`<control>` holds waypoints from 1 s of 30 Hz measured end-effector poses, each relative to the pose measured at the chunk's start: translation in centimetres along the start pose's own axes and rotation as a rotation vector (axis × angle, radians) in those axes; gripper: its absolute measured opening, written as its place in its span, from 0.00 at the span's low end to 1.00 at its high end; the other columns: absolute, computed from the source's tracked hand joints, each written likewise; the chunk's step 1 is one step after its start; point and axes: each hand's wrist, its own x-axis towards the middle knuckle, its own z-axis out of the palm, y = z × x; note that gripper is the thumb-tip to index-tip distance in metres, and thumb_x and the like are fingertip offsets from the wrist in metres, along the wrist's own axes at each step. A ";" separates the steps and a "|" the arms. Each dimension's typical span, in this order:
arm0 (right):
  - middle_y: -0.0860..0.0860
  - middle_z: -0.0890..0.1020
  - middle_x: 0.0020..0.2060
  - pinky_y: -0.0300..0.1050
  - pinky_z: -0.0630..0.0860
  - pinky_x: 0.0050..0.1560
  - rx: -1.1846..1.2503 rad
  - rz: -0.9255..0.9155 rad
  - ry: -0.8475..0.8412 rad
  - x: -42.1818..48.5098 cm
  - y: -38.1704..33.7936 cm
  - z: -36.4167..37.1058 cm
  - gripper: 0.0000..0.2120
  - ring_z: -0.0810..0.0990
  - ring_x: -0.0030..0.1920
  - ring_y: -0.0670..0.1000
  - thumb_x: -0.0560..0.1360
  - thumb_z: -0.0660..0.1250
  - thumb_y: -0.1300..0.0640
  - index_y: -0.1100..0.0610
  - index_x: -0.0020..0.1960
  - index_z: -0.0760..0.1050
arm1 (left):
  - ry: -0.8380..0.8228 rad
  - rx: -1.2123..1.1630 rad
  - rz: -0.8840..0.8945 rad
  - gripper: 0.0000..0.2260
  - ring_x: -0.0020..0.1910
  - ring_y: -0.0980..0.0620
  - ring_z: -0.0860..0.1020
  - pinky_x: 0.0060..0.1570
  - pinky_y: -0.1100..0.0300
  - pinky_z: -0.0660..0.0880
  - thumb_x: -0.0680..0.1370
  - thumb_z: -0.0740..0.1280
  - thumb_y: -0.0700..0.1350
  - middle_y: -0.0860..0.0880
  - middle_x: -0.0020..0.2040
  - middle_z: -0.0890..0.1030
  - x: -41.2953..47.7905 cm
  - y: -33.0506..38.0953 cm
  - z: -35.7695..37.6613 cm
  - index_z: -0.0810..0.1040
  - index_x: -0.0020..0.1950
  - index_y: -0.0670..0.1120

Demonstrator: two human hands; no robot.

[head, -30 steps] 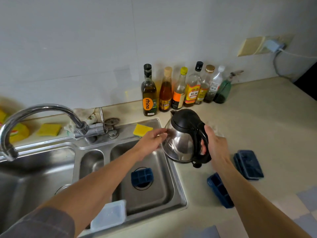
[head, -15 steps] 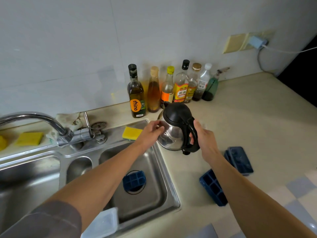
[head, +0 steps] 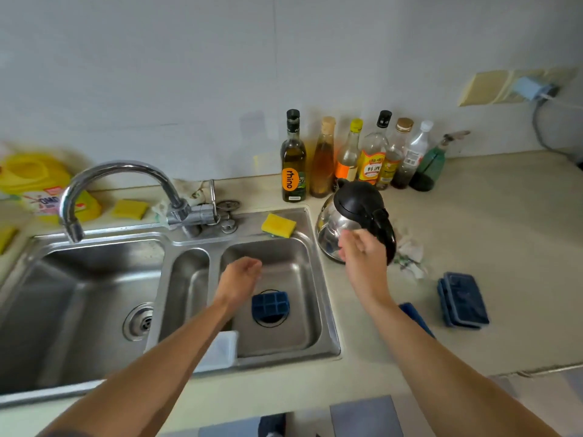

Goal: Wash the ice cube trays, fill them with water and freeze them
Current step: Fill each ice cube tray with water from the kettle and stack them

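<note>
Sitting over the drain of the right-hand basin is a small dark blue ice cube tray (head: 270,304), cells facing up. My left hand (head: 239,279) hangs above that basin, just left of the tray and not touching it, its fingers loosely curled and holding nothing. Two more blue trays lie as a stack (head: 463,299) on the beige counter (head: 504,234) well to the right, and a further blue tray (head: 415,315) shows only as an edge behind my right forearm, between the stack and the sink.

My right hand (head: 362,250) is raised in front of the steel kettle (head: 353,216), fingers relaxed and gripping nothing. The black handle shows clear just to its right, though motion blur keeps me from telling whether the fingertips touch the kettle's body. The kettle is on the counter beside the sink's (head: 328,310) right rim, with a crumpled white cloth (head: 410,250) just right of it.

Farther out, a yellow sponge (head: 279,225) lies on the far rim of the basin, and a white plastic box (head: 220,351) sits at its near left corner. The faucet (head: 120,181) arches over the large left basin. A row of bottles (head: 347,159) lines the far wall — the dark olive oil bottle (head: 293,165) at its left end.
</note>
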 end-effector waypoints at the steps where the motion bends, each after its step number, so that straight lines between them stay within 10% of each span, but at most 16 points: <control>1: 0.48 0.80 0.35 0.36 0.74 0.42 -0.013 0.035 -0.096 -0.7 0.3 1.0 0.11 0.79 0.38 0.42 0.81 0.66 0.55 0.57 0.42 0.78 | 0.052 0.005 -0.029 0.10 0.49 0.45 0.83 0.57 0.43 0.80 0.83 0.64 0.46 0.45 0.48 0.84 -0.8 -1.3 -1.1 0.81 0.59 0.43; 6: 0.52 0.83 0.38 0.52 0.80 0.48 -0.168 0.223 -0.488 -5.3 2.9 6.3 0.12 0.81 0.37 0.47 0.80 0.66 0.53 0.61 0.47 0.79 | 0.255 0.108 -0.177 0.12 0.43 0.40 0.82 0.43 0.51 0.78 0.81 0.63 0.44 0.40 0.40 0.84 -5.0 -6.9 -5.0 0.81 0.44 0.40; 11: 0.51 0.85 0.43 0.54 0.82 0.53 -0.358 0.270 -0.761 -10.2 6.7 10.5 0.09 0.84 0.42 0.50 0.81 0.64 0.51 0.55 0.49 0.79 | 0.239 0.227 -0.269 0.10 0.45 0.45 0.80 0.46 0.56 0.75 0.82 0.64 0.46 0.44 0.46 0.83 -7.9 -10.7 -6.7 0.82 0.57 0.43; 17: 0.49 0.82 0.43 0.50 0.82 0.51 -0.352 0.344 -0.836 -11.6 8.9 13.5 0.06 0.82 0.41 0.47 0.83 0.64 0.51 0.50 0.48 0.77 | 0.142 0.277 -0.346 0.10 0.46 0.44 0.77 0.47 0.54 0.74 0.81 0.63 0.47 0.46 0.43 0.78 -9.5 -13.1 -7.3 0.78 0.52 0.40; 24: 0.52 0.81 0.39 0.43 0.78 0.40 -0.482 0.356 -0.910 -11.8 10.3 15.8 0.07 0.80 0.37 0.48 0.84 0.63 0.50 0.51 0.53 0.77 | 0.104 0.260 -0.369 0.17 0.62 0.43 0.77 0.59 0.56 0.73 0.81 0.62 0.45 0.43 0.64 0.80 -9.2 -13.8 -7.2 0.77 0.69 0.43; 30: 0.52 0.81 0.40 0.41 0.76 0.38 -0.467 0.400 -0.856 -11.6 10.1 16.7 0.10 0.79 0.36 0.48 0.84 0.63 0.51 0.55 0.56 0.79 | 0.171 0.268 -0.345 0.14 0.54 0.45 0.79 0.51 0.57 0.74 0.82 0.61 0.46 0.45 0.57 0.83 -8.6 -13.9 -7.7 0.79 0.64 0.46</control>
